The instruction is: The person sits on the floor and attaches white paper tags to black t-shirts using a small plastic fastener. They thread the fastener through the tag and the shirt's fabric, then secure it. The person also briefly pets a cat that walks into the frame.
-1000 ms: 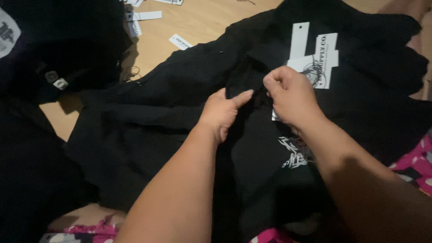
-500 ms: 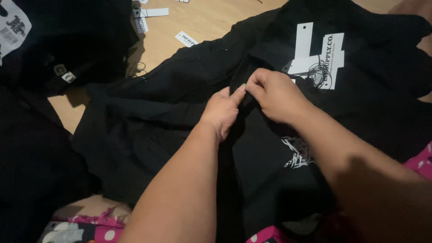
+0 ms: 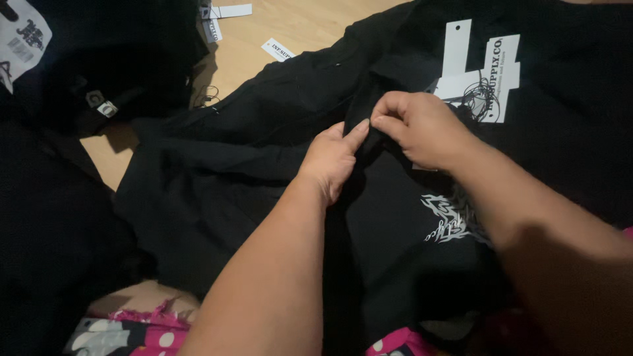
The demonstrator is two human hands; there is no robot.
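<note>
Both the left hand (image 3: 333, 158) and the right hand (image 3: 419, 128) pinch a fold of the black shirt (image 3: 264, 165) between their fingertips; white tags (image 3: 478, 66) lie just beyond the right fingers.

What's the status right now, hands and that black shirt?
Left hand and right hand both pinching one fold of the black shirt. Shirt spread flat. White tag just beyond, not blocking.

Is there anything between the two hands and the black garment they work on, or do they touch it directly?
Nothing visible stands between them. The left hand and the right hand both pinch a fold of the black garment directly. The white hang tag with its black string lies just beyond the right hand, not in the way.
</note>
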